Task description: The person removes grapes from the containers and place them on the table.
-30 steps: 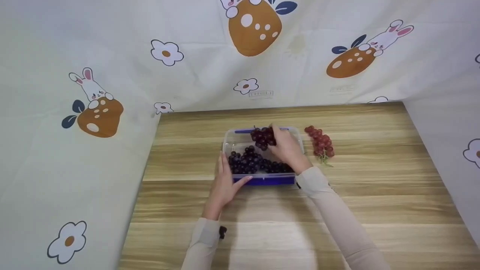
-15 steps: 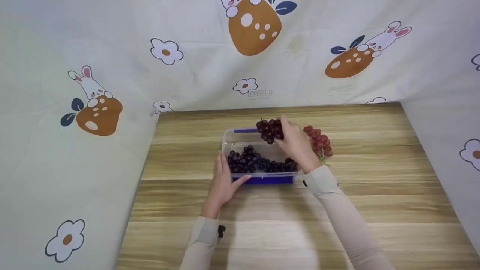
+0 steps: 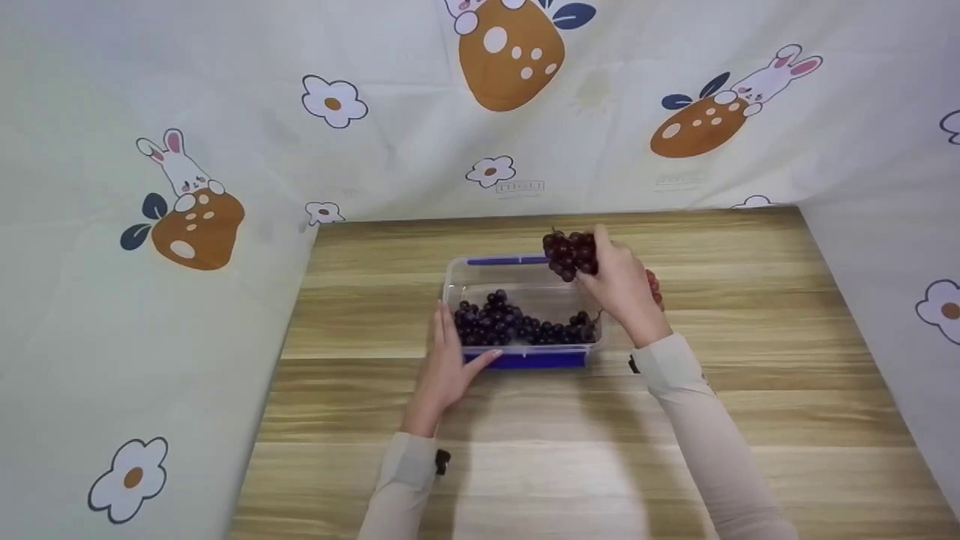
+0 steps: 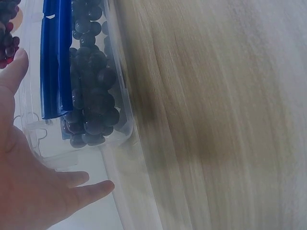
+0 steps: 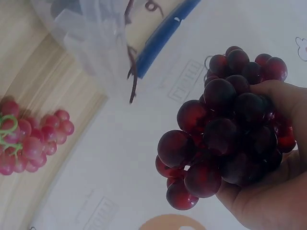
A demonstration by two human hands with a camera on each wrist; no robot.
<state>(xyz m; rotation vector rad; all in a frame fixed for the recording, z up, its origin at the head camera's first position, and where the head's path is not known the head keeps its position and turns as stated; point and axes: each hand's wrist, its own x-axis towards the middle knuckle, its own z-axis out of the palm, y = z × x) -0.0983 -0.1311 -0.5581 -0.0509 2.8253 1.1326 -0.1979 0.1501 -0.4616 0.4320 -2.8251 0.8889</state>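
My right hand [image 3: 624, 289] holds a bunch of dark red grapes [image 3: 568, 255] above the back right of a clear plastic container [image 3: 523, 350] with blue side clips. In the right wrist view, thumb and fingers grip the dark red bunch from one side. My left hand [image 3: 445, 371] rests at the container's front left corner, fingers straight along the left wall and thumb across the front rim. A darker, almost black bunch of grapes [image 3: 491, 324] lies inside, along the front and left. Its brown stem shows at the container's right end.
A bunch of lighter red grapes [image 5: 33, 143] with a green stem lies on the wooden table [image 3: 750, 315] to the container's right, mostly hidden behind my right hand in the head view. A patterned white cloth [image 3: 405, 150] hangs behind the table and at both sides.
My right hand has moved right with the dark red grapes, from over the container's middle to its back right, now covering most of the lighter red bunch. The left hand stays put.
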